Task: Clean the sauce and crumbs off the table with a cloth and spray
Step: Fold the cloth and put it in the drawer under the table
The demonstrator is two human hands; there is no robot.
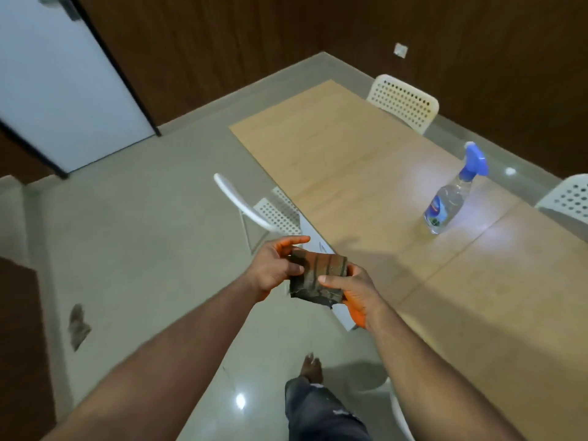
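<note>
You see three white perforated chairs: one (404, 101) by the table's far edge, one (569, 198) further right along that edge, one (264, 211) tucked at the near edge. A white door (63, 90) stands in the brown wall (222, 43). A dark scrap (78, 326) lies on the glossy floor (143, 249).

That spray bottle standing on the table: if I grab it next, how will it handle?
The spray bottle is tall and narrow with a heavy-looking blue trigger head, so a sideways push would probably tip it. It looks mostly full of clear liquid, so likely weighty for its size. The smooth plastic may be slippery; the neck probably offers the safer grip.
</note>
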